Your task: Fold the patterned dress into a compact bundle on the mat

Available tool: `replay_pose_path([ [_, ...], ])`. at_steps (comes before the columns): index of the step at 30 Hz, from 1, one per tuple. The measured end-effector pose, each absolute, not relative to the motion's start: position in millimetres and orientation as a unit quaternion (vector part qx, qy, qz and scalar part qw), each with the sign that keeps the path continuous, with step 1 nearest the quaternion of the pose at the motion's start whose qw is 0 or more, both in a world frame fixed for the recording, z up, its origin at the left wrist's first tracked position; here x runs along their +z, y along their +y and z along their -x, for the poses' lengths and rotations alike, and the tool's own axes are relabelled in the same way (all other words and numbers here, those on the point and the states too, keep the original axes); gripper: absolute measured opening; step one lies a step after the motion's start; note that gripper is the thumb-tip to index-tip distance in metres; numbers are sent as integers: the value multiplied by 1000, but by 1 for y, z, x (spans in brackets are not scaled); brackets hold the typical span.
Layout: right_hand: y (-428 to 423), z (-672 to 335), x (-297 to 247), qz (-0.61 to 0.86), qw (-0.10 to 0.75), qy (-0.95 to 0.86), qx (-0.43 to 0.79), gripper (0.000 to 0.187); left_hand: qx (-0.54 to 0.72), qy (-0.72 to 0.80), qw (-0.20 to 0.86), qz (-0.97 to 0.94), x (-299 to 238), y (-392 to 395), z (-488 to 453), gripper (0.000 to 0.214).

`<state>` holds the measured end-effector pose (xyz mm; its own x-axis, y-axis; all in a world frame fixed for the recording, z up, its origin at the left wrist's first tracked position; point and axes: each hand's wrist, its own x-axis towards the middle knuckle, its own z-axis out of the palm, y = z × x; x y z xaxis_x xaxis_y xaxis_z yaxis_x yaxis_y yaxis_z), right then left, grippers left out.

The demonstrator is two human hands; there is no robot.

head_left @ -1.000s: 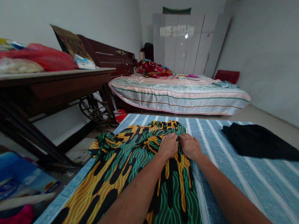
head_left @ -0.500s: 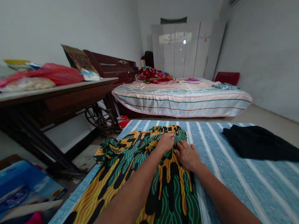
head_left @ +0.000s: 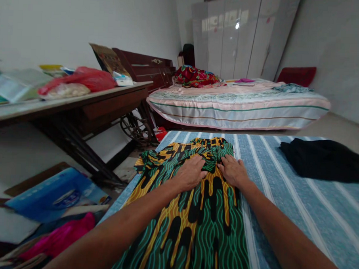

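A green, yellow and black patterned cloth lies spread along the blue striped mat. My left hand rests palm down on it, fingers apart and flat. My right hand lies beside it on the cloth's right side, fingers also stretched out, tips touching a bunched fold near the far end. Neither hand holds anything.
A black garment lies on the mat at the right. A wooden table with bags and papers stands at the left, a blue package and pink cloth on the floor. A bed and wardrobe are behind.
My left hand has drawn back from the far fold toward me, and both hands now lie flat side by side. The camera has shifted leftward and down.
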<state>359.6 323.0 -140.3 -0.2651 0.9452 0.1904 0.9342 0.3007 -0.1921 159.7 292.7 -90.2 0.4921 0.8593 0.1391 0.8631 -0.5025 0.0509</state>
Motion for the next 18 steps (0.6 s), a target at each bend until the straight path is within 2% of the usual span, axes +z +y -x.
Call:
replay_pose_path([
  [4,325,-363,-138,595,125,-794,24,42,-60,-521,39,851,-112,279,-145,44],
  [9,306,-364,-123,598,146,-788,15,51,-102,-528,32,842,-95,251,-149,38],
  [12,269,-358,-115,560,154,-814,9,56,-99,-502,-5,859,-84,209,-147,36],
  [18,186,-346,-122,555,111,-824,37,67,-79,-513,-49,853,-91,109,-131,38],
])
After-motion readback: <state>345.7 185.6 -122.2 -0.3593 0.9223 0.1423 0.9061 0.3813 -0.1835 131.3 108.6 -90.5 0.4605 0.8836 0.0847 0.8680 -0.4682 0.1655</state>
